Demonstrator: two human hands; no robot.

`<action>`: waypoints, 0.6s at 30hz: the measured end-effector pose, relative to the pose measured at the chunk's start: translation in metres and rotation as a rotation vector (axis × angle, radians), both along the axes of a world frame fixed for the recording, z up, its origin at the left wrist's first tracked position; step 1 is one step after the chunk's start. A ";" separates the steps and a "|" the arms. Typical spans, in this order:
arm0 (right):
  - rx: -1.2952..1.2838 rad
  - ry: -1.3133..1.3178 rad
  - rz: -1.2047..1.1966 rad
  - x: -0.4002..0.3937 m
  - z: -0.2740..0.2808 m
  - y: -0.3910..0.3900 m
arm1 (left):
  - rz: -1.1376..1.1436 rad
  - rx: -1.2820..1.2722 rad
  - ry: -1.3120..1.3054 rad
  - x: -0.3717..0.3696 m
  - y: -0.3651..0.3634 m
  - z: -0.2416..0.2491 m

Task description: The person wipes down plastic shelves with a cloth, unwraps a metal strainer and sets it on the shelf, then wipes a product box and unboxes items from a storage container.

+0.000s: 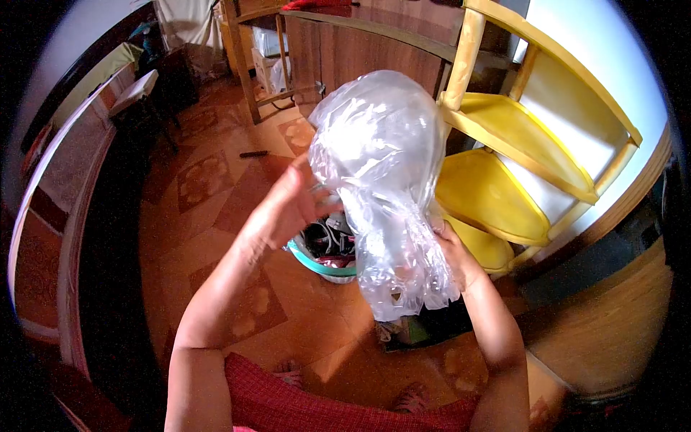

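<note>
A large clear plastic bag (381, 144), puffed out at the top and crumpled lower down, is up in front of me. My right hand (453, 252) grips its gathered lower part from the right side, its fingers partly hidden by the plastic. At the bag's left side is my left hand (284, 209), with its fingers apart and their tips partly blurred beside the plastic. Below and behind the bag, a basket with a teal rim (317, 268) holds dark items and cables; the bag covers part of it.
Yellow shelves (497, 194) rise at the right. A wooden cabinet (360, 54) stands behind the bag. On the tiled floor (209, 223) lies a small dark bar (253, 154). A dark item (432, 327) lies below the bag.
</note>
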State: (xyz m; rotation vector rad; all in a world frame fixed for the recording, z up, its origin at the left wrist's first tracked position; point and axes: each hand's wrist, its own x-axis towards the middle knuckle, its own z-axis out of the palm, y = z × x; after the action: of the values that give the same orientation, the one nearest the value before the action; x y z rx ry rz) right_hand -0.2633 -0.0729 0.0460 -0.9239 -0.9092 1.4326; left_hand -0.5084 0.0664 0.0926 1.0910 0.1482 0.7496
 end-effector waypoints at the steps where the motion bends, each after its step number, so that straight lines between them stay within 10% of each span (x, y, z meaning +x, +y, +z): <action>1: -0.008 -0.133 -0.044 -0.001 0.007 0.000 | -0.028 0.008 0.038 0.005 -0.004 -0.005; 10: -0.095 0.355 0.019 0.011 0.015 -0.003 | 0.207 0.034 0.053 0.025 -0.033 0.002; 16: 0.087 -0.232 -0.187 0.010 0.004 0.014 | 0.228 -0.187 -0.003 0.032 -0.040 0.005; 18: 0.564 -0.760 -0.678 -0.004 -0.001 0.026 | 0.186 -0.292 -0.021 0.041 -0.053 0.015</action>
State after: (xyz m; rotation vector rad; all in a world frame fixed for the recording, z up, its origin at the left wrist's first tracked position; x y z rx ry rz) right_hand -0.2675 -0.0471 0.0450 -1.1877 -1.2885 0.1902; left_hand -0.4672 0.0136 0.1081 0.7981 0.3348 0.8753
